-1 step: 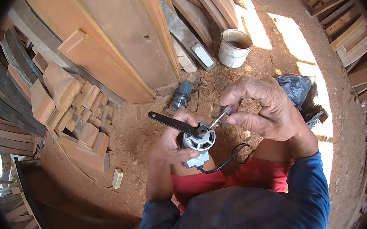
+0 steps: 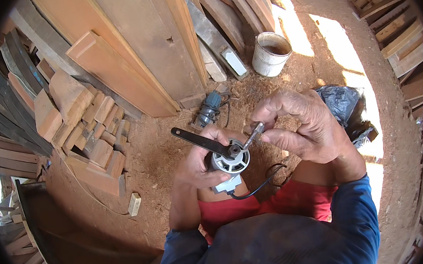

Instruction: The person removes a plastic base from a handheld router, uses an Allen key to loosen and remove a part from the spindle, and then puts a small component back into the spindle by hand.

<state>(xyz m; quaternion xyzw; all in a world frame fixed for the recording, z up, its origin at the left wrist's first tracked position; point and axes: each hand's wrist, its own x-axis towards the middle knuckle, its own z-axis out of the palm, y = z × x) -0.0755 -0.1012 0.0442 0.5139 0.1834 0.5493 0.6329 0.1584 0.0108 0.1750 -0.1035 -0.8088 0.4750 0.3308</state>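
My left hand (image 2: 199, 159) is wrapped round the body of a small corded power tool, which looks like a trim router (image 2: 230, 166). Its round vented end faces up. A black flat spanner (image 2: 198, 140) sits with its jaw at the nut in the middle of that end, its handle passing under my left thumb. Just to the right, my right hand (image 2: 307, 122) pinches a small metal router bit (image 2: 256, 133) between thumb and fingertips. The bit slants down-left, its shank end close to the tool's rim; whether they touch I cannot tell.
Another power tool (image 2: 209, 109) lies on the dusty floor ahead. Beyond stand a white bucket (image 2: 269, 66) and leaning boards (image 2: 148, 42). Stacked wood offcuts (image 2: 93, 130) are at left, a black plastic bag (image 2: 341, 103) at right. The tool's cord (image 2: 271, 177) loops near my legs.
The bit has rolled slightly in my right fingertips, showing a different side. The left hand, router and spanner have barely shifted.
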